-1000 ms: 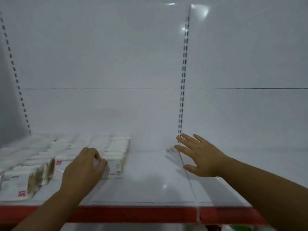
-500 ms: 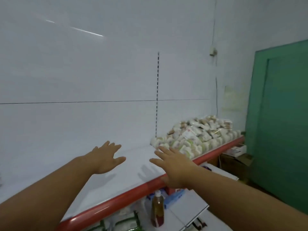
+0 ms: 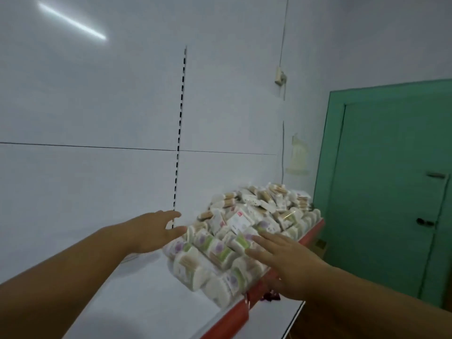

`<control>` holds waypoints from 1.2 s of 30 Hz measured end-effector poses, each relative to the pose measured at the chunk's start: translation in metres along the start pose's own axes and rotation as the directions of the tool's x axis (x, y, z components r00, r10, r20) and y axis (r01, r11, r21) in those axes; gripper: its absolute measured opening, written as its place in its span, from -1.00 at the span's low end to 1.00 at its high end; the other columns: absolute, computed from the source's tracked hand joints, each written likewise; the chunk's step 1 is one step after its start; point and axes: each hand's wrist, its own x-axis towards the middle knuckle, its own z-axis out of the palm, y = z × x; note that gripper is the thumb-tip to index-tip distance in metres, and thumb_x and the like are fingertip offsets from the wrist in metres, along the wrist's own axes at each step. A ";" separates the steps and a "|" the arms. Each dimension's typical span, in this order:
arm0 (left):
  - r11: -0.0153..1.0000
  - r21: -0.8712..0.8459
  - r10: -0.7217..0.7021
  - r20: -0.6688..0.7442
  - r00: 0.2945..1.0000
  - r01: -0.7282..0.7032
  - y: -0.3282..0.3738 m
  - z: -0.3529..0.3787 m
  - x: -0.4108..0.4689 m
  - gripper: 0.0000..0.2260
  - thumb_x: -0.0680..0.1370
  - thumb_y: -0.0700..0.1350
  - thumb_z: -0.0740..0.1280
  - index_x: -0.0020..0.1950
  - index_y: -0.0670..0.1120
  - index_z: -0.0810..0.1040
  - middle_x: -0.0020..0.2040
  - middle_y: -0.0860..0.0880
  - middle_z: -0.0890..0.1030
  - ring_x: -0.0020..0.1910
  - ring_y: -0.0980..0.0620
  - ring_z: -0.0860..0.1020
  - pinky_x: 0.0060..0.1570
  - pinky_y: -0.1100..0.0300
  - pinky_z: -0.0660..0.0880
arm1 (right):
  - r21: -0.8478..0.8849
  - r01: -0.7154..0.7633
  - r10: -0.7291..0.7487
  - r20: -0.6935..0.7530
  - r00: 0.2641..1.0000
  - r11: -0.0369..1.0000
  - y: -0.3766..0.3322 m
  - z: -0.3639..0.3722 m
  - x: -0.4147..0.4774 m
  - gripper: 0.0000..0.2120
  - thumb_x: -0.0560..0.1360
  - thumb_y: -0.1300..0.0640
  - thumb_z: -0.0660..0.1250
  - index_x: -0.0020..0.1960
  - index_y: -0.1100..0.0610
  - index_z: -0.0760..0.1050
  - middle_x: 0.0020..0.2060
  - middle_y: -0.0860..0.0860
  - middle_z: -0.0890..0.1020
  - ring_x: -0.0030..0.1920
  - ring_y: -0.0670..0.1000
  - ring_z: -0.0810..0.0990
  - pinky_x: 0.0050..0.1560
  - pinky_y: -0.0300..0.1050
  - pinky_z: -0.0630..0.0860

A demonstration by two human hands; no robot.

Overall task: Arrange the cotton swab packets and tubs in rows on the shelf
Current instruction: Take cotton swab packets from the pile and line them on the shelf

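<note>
Since half a second ago both hands have closed on the heap of cotton swab packets and tubs (image 3: 244, 228), which then lay well beyond them across bare shelf. The heap sits loose and unsorted on the white shelf (image 3: 137, 297). It runs from just right of the slotted upright (image 3: 179, 133) to the shelf's far end, where the green door (image 3: 391, 192) stands beyond it. Its near side spills right up to the red front lip (image 3: 227, 321), with some packets at the very brink. Left of the heap the shelf is bare white board back to the back panel (image 3: 97, 179), which gives wide room there. Below the lip on the heap's near side a lower shelf (image 3: 269, 316) juts out. The left hand (image 3: 151, 231) hangs at the heap's left end, fingers straight and spread, holding nothing. Its thumb is just beside the nearest packets, though I cannot tell whether it touches them. The right hand (image 3: 286, 263) comes in over the lip on the heap's front side, also flat and empty. Its fingers are stretched across the front packets, and motion blur hides whether they press on them.
</note>
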 end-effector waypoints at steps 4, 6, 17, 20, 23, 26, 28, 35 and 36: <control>0.999 -0.033 0.036 0.023 0.999 -0.035 -0.005 -0.003 0.066 -0.46 0.58 0.24 0.14 0.51 0.05 0.20 0.47 0.01 0.33 0.32 0.06 0.41 0.26 0.23 0.30 | 0.007 -0.146 0.146 -0.024 0.989 0.989 0.057 -0.002 0.042 -0.41 0.56 -0.16 0.15 0.53 -0.17 0.01 0.55 -0.06 -0.01 0.53 -0.05 -0.12 0.47 -0.06 -0.17; 0.997 -0.062 0.045 0.028 0.999 -0.043 -0.005 0.001 0.091 -0.50 0.58 0.21 0.19 0.47 0.06 0.28 0.42 0.00 0.40 0.29 0.07 0.43 0.21 0.26 0.33 | 0.017 -0.181 0.181 -0.041 0.983 0.983 0.076 -0.001 0.063 -0.41 0.56 -0.15 0.17 0.53 -0.12 0.07 0.54 -0.06 0.07 0.52 -0.05 -0.01 0.48 -0.06 -0.01; 0.998 -0.054 -0.011 0.047 0.999 0.014 -0.008 0.027 0.150 -0.64 0.54 0.20 0.25 0.30 0.13 0.46 0.09 0.20 0.51 0.03 0.24 0.51 0.07 0.33 0.44 | 0.196 -0.115 0.151 -0.178 0.972 0.974 0.151 0.042 0.217 -0.53 0.51 -0.05 0.27 0.39 -0.08 0.31 0.26 -0.05 0.51 0.24 0.02 0.46 0.24 -0.07 0.38; 0.993 -0.096 -0.068 0.030 0.997 0.070 0.001 0.022 0.167 -0.69 0.56 0.14 0.28 0.27 0.10 0.49 0.07 0.18 0.55 0.04 0.22 0.54 0.08 0.34 0.45 | 0.194 -0.018 0.048 -0.151 0.987 0.981 0.165 0.054 0.260 -0.45 0.46 -0.06 0.32 0.41 -0.05 0.29 0.23 -0.02 0.52 0.21 0.04 0.48 0.21 -0.08 0.35; 0.954 -0.264 -0.154 -0.022 0.988 0.143 0.017 0.021 0.191 -0.77 0.58 0.02 0.29 0.20 0.01 0.56 0.08 0.06 0.62 0.01 0.12 0.57 -0.03 0.33 0.46 | 0.035 0.109 -0.104 -0.118 0.988 0.993 0.162 0.058 0.292 -0.49 0.41 -0.06 0.34 0.33 -0.05 0.35 0.14 -0.04 0.55 0.15 0.03 0.51 0.14 -0.09 0.32; 0.745 -0.600 -0.381 -0.026 0.924 0.291 0.026 0.021 0.203 -0.79 0.58 0.01 0.29 0.01 -0.10 0.61 -0.14 -0.05 0.67 -0.26 0.03 0.62 -0.34 0.23 0.52 | -0.140 0.219 -0.246 -0.228 0.942 0.966 0.164 0.045 0.303 -0.77 0.44 -0.07 0.28 0.04 -0.01 0.46 -0.11 -0.08 0.59 -0.02 0.03 0.56 -0.05 -0.11 0.22; 0.506 -0.794 -0.503 0.046 0.863 0.337 0.022 0.014 0.202 -0.64 0.54 0.15 0.29 0.01 -0.15 0.61 -0.23 -0.09 0.68 -0.33 -0.03 0.64 -0.41 0.18 0.51 | -0.114 0.292 -0.313 -0.380 0.870 0.950 0.172 0.029 0.301 -0.83 0.42 -0.03 0.27 -0.04 0.01 0.45 -0.26 -0.09 0.51 -0.13 0.05 0.56 -0.16 -0.12 0.17; -0.156 -0.975 -0.139 0.178 0.974 0.156 0.037 0.027 0.191 -0.32 0.26 0.19 0.52 0.22 -0.22 0.59 0.18 -0.29 0.59 0.09 -0.32 0.60 -0.06 -0.09 0.62 | -0.134 0.783 -0.548 -0.784 0.291 0.608 0.149 0.008 0.279 -0.77 0.36 0.23 0.45 0.00 0.25 0.62 -0.05 0.14 0.67 -0.08 0.19 0.63 -0.15 0.08 0.54; -0.210 -0.972 -0.153 0.140 0.978 0.106 0.040 0.030 0.188 -0.37 0.22 0.11 0.58 0.15 -0.24 0.63 0.15 -0.29 0.61 0.05 -0.30 0.62 -0.12 -0.09 0.63 | -0.141 0.806 -0.549 -0.797 0.252 0.574 0.145 0.009 0.279 -0.79 0.39 0.19 0.43 -0.01 0.25 0.62 -0.06 0.15 0.67 -0.09 0.18 0.63 -0.15 0.07 0.54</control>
